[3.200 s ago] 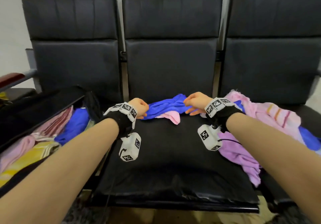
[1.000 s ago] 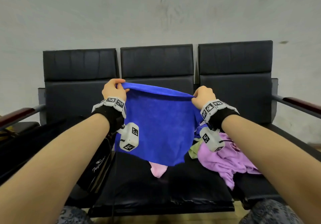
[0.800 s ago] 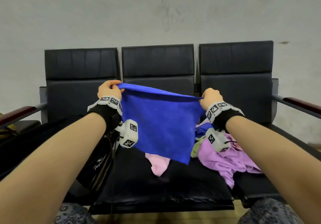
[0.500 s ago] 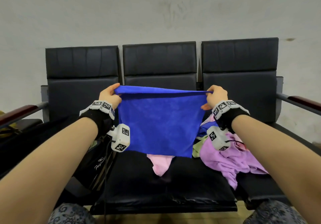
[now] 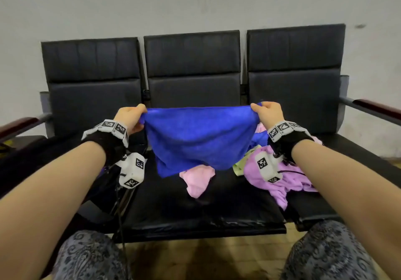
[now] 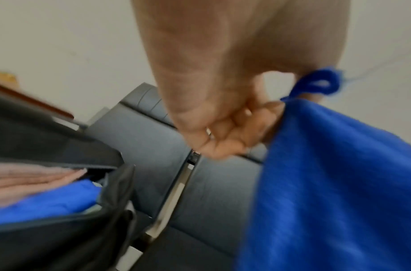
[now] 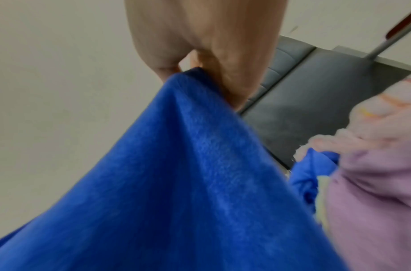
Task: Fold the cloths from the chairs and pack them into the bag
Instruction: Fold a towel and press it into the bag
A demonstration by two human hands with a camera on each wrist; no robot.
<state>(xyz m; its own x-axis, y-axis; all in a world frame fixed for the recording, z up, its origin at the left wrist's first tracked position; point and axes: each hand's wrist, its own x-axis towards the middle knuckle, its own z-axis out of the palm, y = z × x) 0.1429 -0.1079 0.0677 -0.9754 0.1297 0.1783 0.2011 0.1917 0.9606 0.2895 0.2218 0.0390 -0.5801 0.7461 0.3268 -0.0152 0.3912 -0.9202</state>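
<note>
Black chairs point(image 5: 193, 97); bag point(image 6: 60, 238) with folded cloths; both hands' fingers point(image 5: 138, 108) pinching blue cloth point(image 5: 199, 136)

Even soft indoor light, wrist views motion-blurred, wide-angle edge distortion

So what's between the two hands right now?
In the head view, only the blue cloth: its top edge is stretched from the left hand to the right hand, each pinching a corner.

Fuzzy matt blue cloth point(image 5: 199, 140); smooth, slightly glossy black leatherette chairs point(image 5: 193, 62); polished wooden armrest point(image 5: 377, 111).
</note>
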